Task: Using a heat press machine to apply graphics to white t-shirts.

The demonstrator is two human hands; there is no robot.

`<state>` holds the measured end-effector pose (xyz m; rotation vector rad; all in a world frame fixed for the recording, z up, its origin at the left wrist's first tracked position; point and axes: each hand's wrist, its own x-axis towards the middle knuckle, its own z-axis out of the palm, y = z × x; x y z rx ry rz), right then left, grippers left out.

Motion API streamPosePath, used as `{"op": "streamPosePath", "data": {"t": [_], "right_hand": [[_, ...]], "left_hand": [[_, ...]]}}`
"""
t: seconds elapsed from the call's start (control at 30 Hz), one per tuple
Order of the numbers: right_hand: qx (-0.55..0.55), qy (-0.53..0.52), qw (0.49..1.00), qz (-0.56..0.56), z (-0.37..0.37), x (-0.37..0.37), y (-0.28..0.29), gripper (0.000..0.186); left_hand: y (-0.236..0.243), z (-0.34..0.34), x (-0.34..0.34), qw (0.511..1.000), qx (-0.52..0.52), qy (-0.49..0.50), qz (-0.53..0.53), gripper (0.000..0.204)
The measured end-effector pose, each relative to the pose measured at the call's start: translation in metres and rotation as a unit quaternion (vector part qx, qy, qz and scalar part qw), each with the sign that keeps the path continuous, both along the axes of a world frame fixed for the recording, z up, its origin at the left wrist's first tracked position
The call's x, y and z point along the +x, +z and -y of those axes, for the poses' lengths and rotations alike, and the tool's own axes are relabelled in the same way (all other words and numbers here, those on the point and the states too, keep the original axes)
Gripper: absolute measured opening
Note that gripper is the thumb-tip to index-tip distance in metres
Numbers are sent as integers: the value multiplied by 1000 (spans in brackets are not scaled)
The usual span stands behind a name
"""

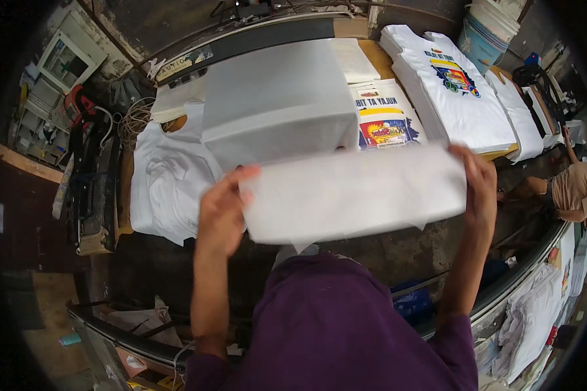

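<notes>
A white shirt (355,195), smeared by motion, is stretched between my two hands in front of my body. It appears folded into a wide band, with two pointed bits of cloth hanging below its lower edge. My left hand (223,208) grips its left end, thumb and fingers closed on it. At the other end my right hand (476,179) pinches the upper right corner. Behind the shirt a smooth light-grey sheet (274,78) covers a raised flat block on the table. The shirt hides the block's lower front edge.
Loose white shirts (169,169) lie bunched at the table's left. Printed sheets (385,111) lie right of the block, beside a stack of printed white shirts (453,91). A bucket (486,32) stands behind. A person (567,186) is at far right, above a rail (522,280).
</notes>
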<state>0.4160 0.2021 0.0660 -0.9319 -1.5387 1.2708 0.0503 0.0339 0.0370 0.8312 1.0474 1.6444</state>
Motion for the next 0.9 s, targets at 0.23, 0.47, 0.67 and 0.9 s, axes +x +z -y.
{"op": "streamPosePath", "data": {"t": [0.23,0.47,0.67,0.9], "right_hand": [[147,70,977,-137,-95,-133,35,34],[66,40,992,104,-106,-158,-97,34],[72,36,976,203,-204,-229,-108,38],[139,17,948,286,-190,-246,-113,37]], "left_hand": [[53,-80,-99,975,142,107,-132,34],[-70,-85,-130,965,-97,139,-198,35],[-72,-192,-194,867,-158,163,-445,35],[-83,-187,-199,751,-138,149,-629,34]]}}
